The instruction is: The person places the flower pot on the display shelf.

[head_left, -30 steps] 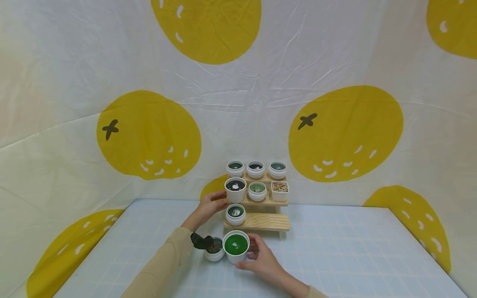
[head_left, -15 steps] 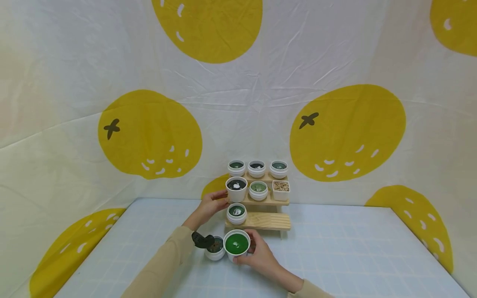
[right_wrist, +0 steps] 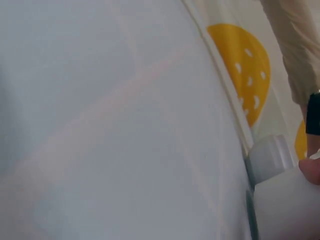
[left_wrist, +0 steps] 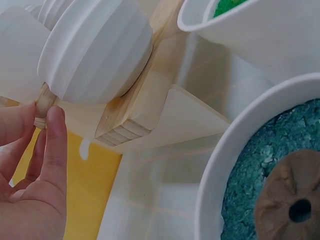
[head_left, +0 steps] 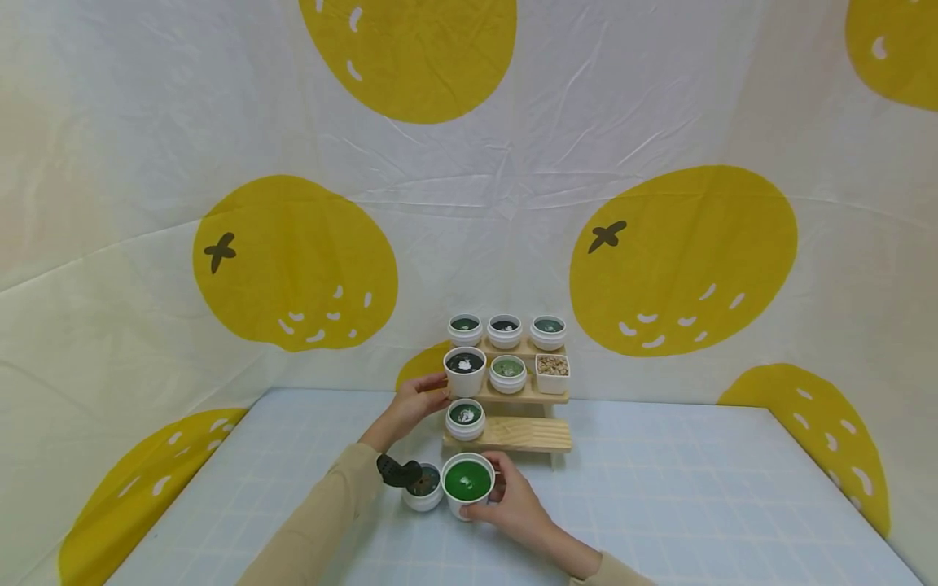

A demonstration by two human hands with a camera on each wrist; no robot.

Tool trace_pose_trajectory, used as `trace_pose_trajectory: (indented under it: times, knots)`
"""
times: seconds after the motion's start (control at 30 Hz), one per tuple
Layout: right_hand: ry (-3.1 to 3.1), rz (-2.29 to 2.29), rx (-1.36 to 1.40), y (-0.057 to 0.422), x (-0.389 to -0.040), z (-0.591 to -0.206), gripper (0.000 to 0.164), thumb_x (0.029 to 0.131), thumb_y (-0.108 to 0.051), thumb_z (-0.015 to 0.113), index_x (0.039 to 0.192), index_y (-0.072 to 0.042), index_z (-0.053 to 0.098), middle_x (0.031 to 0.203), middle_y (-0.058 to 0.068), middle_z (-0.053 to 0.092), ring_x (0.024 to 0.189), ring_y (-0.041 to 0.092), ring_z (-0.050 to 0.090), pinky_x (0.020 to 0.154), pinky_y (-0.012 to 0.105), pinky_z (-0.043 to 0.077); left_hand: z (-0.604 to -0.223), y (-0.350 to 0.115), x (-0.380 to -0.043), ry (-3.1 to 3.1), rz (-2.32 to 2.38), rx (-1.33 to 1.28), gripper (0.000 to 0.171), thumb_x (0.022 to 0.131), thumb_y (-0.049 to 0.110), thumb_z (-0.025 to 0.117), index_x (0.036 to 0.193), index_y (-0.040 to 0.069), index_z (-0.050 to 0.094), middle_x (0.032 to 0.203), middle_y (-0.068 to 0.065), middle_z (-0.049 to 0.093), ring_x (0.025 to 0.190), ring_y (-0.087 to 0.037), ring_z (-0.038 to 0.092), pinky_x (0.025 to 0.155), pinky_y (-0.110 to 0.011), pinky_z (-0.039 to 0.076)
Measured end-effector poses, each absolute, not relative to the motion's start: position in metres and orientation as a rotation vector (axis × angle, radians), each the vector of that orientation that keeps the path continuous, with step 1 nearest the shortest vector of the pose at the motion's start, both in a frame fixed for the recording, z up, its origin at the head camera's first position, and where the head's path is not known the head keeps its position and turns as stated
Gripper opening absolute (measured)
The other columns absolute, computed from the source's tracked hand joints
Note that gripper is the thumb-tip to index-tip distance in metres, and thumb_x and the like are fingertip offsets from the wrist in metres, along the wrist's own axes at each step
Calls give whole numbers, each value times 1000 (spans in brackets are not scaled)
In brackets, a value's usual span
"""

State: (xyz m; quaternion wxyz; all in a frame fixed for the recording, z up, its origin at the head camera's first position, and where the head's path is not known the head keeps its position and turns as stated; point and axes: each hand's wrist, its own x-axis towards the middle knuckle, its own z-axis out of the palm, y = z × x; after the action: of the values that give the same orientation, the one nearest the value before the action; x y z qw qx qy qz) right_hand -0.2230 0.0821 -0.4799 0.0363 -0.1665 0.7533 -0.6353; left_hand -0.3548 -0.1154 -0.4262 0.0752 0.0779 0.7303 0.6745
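Observation:
My left hand [head_left: 414,409] is at the left end of the middle tier of the wooden step stand [head_left: 523,434]. In the left wrist view its thumb and fingers [left_wrist: 54,142] pinch the wooden board end [left_wrist: 46,102]. My right hand [head_left: 513,503] grips the white pot with bright green filling [head_left: 467,480] from its right side, thumb in front. That pot stands upright beside a smaller white bowl [head_left: 422,499], which holds teal filling and a brown disc with a hole [left_wrist: 295,195]. Whether the gripped pot touches the table cannot be told.
On the stand are a tall dark-filled pot [head_left: 465,384], a green-filled bowl [head_left: 508,384], a square pot of nuggets [head_left: 553,386], a front bowl [head_left: 465,431] and several bowls on top. A dark piece [head_left: 399,472] overhangs the small bowl. Printed cloth [head_left: 476,244] hangs behind.
My right fingers and thumb have closed around the green-filled pot, which has shifted slightly right. My left hand stays at the stand. The head view has shifted a little.

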Motion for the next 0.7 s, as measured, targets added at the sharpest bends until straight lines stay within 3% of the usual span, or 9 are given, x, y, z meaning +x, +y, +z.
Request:
trace_pose_trajectory:
  times: [0.37, 0.7]
  knots:
    - [2530, -1788, -494, 91, -218, -471, 72, 65, -19, 87, 126, -11, 50, 115, 7, 59, 97, 13, 54, 80, 25, 53, -428, -114, -355, 2163, 2060, 213, 43, 94, -1, 53, 137, -5, 49, 134, -26, 54, 99, -17, 66, 93, -34, 55]
    - [2526, -1865, -446, 100, -215, -463, 76, 64, -15, 87, 130, -5, 49, 118, 10, 58, 95, 11, 53, 77, 19, 54, -427, -114, -355, 2161, 2058, 203, 44, 93, -1, 53, 137, -5, 48, 134, -26, 54, 100, -18, 65, 94, -35, 54]
